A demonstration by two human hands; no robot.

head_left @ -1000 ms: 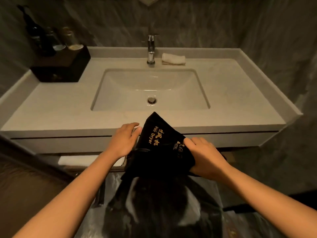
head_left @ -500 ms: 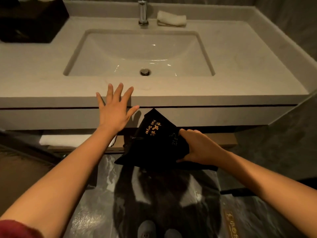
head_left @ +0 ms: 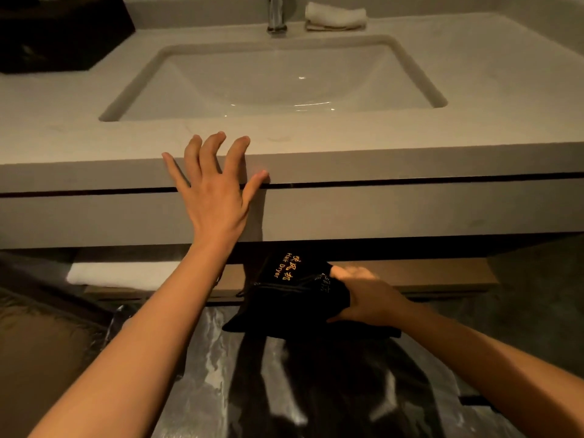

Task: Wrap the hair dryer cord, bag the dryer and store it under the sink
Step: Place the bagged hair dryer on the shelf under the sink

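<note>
A black drawstring bag (head_left: 289, 297) with gold "Hair Dryer" lettering hangs just below the vanity's underside, in front of the open shelf (head_left: 420, 276) under the sink. My right hand (head_left: 368, 298) grips the bag's right side. The dryer itself is hidden inside the bag. My left hand (head_left: 215, 191) is spread flat against the front edge of the countertop (head_left: 410, 156), fingertips resting on top, holding nothing. The white basin (head_left: 275, 80) lies beyond it.
A folded white towel (head_left: 126, 275) lies on the left of the under-sink shelf. A faucet (head_left: 276, 14) and a rolled white cloth (head_left: 335, 17) sit behind the basin. A dark box (head_left: 60, 36) stands at the counter's back left. Marble floor lies below.
My left hand let go of the bag and went up onto the counter edge. My right hand carried the bag down toward the under-sink shelf. The view dropped closer to the vanity.
</note>
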